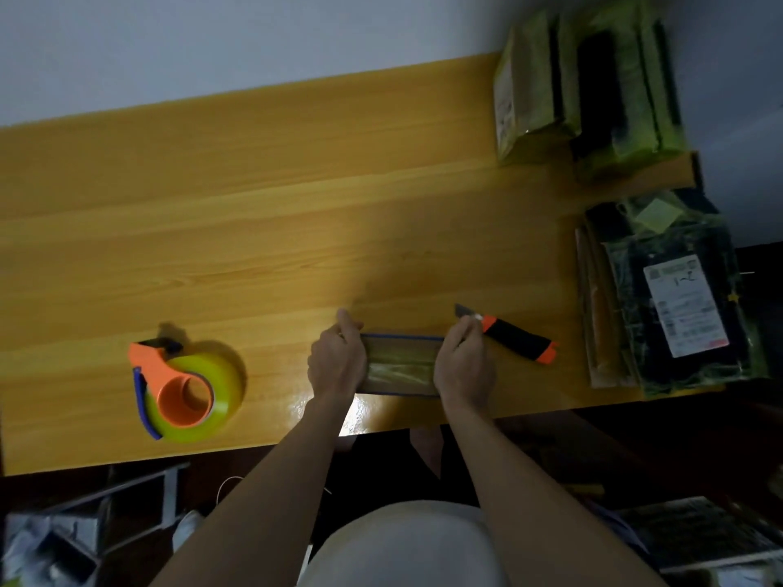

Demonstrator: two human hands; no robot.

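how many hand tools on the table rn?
2. A tape dispenser at front left of the table; a utility knife, blade out, beside the right hand gripping the small box. Parcel stacks at right may hide more.

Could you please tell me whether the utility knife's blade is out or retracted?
Out: a grey blade tip projects beyond the orange front end of the utility knife, which lies beside the right hand.

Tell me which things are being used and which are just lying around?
In use: small box, gripped at its ends by the left hand and right hand.

Lying about on the table: knife beside the right hand, tape dispenser, green packets, bagged parcels.
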